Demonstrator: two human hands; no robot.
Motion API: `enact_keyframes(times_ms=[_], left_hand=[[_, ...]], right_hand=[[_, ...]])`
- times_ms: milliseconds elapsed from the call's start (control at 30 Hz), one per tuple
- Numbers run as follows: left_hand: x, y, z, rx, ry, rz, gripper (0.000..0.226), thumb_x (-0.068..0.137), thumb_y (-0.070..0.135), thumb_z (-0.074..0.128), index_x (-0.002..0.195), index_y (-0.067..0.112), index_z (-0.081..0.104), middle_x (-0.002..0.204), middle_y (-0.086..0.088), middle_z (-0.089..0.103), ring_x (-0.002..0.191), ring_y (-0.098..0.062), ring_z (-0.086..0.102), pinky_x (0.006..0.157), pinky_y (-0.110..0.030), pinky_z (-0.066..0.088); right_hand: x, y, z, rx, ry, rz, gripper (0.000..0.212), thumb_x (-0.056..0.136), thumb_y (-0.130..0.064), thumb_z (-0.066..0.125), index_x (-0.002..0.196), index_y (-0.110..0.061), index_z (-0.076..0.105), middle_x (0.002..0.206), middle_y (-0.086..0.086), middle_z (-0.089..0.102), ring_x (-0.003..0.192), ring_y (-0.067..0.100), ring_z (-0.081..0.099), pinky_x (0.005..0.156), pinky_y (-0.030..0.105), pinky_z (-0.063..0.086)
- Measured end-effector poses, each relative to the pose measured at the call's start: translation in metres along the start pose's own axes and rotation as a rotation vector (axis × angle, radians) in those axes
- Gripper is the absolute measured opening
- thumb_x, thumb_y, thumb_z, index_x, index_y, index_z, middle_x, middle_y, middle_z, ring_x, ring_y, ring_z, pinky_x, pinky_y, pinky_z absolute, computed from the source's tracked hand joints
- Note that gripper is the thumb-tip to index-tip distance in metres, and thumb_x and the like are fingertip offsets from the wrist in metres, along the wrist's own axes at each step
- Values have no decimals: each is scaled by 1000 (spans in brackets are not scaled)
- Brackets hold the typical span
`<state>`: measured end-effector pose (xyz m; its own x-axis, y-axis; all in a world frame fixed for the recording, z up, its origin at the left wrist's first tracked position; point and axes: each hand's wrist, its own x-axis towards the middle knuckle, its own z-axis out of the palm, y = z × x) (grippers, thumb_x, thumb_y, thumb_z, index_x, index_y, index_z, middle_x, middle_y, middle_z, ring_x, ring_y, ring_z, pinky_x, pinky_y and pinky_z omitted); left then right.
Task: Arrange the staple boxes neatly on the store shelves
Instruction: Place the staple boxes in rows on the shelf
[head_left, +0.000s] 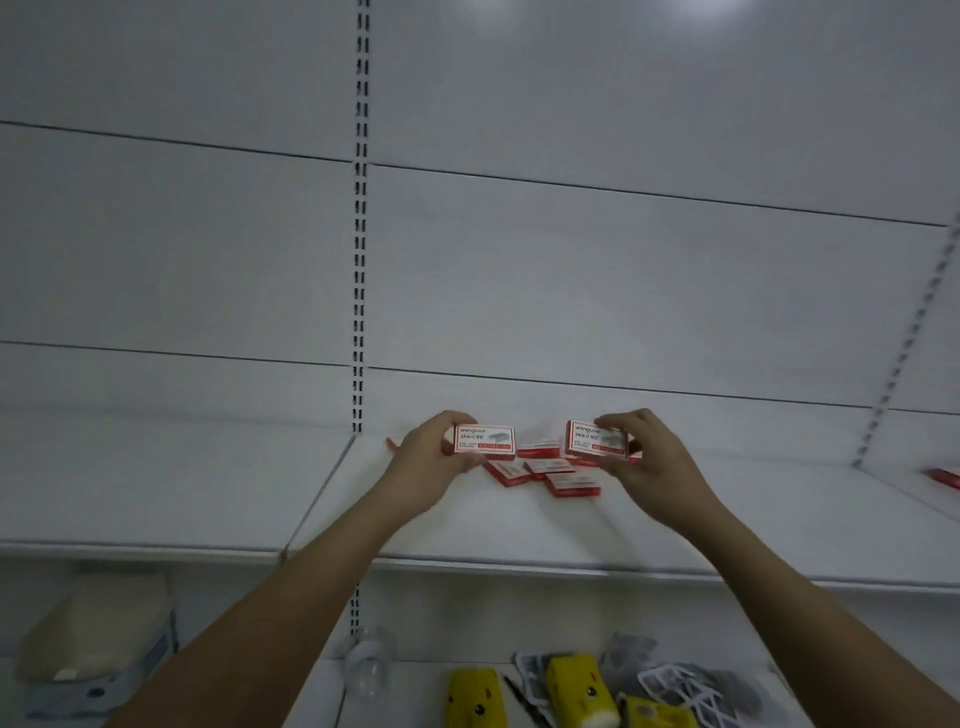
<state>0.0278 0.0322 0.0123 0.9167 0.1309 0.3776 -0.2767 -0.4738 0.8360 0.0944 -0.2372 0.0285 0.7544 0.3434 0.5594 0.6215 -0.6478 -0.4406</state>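
Note:
My left hand (431, 462) grips a red-and-white staple box (487, 441) by its left end, held upright with its label facing me. My right hand (649, 457) grips a second staple box (592, 439) the same way, fingers over its top and right end. Both boxes hover just above the white shelf (467, 530). Between and below them several more staple boxes (545, 470) lie flat in a loose, crooked pile on the shelf.
Another red box (945, 477) lies on the neighbouring shelf section at the far right. A lower shelf holds yellow duck-faced items (571, 686), grey-white packets (675, 686), a clear plastic dome (370, 670) and a brown paper-wrapped bundle (98, 629). A slotted upright (359, 260) divides the back panels.

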Motion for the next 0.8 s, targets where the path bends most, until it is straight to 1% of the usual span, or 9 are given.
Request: enact_keyframes(times_ms=[67, 133, 267, 333, 367, 433, 500, 633, 800], left_hand=[[-1, 31, 22, 30, 16, 55, 34, 83, 7, 72, 113, 19, 60, 115, 4, 52, 86, -12, 61, 70, -18, 50], [-7, 57, 47, 37, 16, 85, 36, 82, 9, 73, 114, 20, 61, 111, 5, 51, 84, -11, 59, 66, -17, 49], [-31, 104, 111, 27, -11, 114, 37, 79, 11, 76, 114, 18, 65, 103, 2, 55, 88, -16, 60, 71, -15, 50], [-51, 127, 151, 9, -31, 119, 39, 79, 11, 77, 115, 16, 65, 100, 3, 54, 87, -12, 59, 78, -13, 49], [-61, 140, 173, 12, -46, 122, 39, 79, 12, 76, 117, 17, 65, 98, 4, 52, 85, -8, 57, 78, -9, 46], [-80, 167, 219, 23, -99, 136, 40, 80, 14, 76, 119, 19, 64, 96, 6, 50, 80, -3, 53, 70, -2, 40], [-95, 195, 267, 13, -155, 153, 40, 81, 15, 75, 119, 20, 64, 96, 9, 50, 77, -3, 53, 66, -2, 40], [-118, 254, 359, -30, -241, 205, 38, 80, 11, 75, 115, 19, 65, 102, 4, 53, 75, -2, 54, 66, -3, 41], [-136, 313, 459, -37, -356, 268, 38, 77, 5, 76, 112, 16, 66, 104, 1, 54, 72, -1, 54, 64, -3, 41]], right_hand=[[-14, 8, -29, 8, 21, 37, 40, 83, -16, 73, 120, -21, 60, 108, -8, 54, 90, 12, 57, 81, 29, 50], [-33, 21, -58, 1, 44, 54, 40, 82, -15, 73, 120, -22, 60, 106, -9, 54, 88, 12, 58, 80, 30, 50], [-85, 53, -125, 9, 74, 86, 39, 82, -13, 72, 118, -22, 61, 106, -9, 54, 87, 11, 59, 79, 26, 48], [-117, 72, -160, 10, 77, 110, 39, 82, -13, 72, 118, -23, 61, 106, -10, 55, 88, 10, 59, 78, 24, 47], [-135, 81, -179, 5, 76, 125, 38, 82, -14, 72, 118, -24, 60, 106, -10, 55, 89, 10, 59, 77, 23, 47], [-170, 101, -216, -26, 69, 159, 37, 84, -16, 71, 118, -25, 60, 107, -9, 55, 91, 11, 59, 76, 23, 48], [-203, 121, -253, -60, 57, 205, 37, 85, -18, 71, 119, -25, 59, 109, -9, 54, 92, 11, 58, 72, 19, 46], [-265, 161, -330, -102, 78, 302, 41, 83, -16, 72, 122, -22, 60, 110, -6, 53, 91, 10, 56, 70, 16, 44], [-332, 210, -416, -177, 126, 408, 42, 81, -15, 73, 120, -24, 60, 109, -8, 55, 93, 10, 56, 69, 12, 41]])
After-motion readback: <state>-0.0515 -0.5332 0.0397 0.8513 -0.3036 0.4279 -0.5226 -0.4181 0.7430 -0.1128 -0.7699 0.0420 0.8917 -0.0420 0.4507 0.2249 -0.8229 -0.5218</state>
